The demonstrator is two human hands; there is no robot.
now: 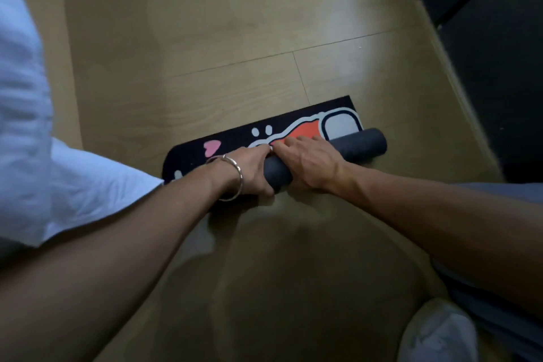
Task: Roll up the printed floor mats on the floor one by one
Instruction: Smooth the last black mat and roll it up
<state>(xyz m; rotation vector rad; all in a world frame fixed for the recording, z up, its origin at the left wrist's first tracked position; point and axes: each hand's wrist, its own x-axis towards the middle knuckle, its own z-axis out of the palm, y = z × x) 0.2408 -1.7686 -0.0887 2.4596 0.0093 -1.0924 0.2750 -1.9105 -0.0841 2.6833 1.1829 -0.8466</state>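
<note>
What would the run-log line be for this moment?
phase: rolling | printed mat: mostly rolled, narrow strip flat on floor | left hand: grips rolled part | right hand: grips rolled part beside it

Dim, floor (235, 38) glare, blurred warped edges

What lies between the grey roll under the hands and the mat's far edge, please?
In the head view, only an unrolled flat strip of the printed floor mat lies there: black, with a pink heart and white and orange shapes.
</note>
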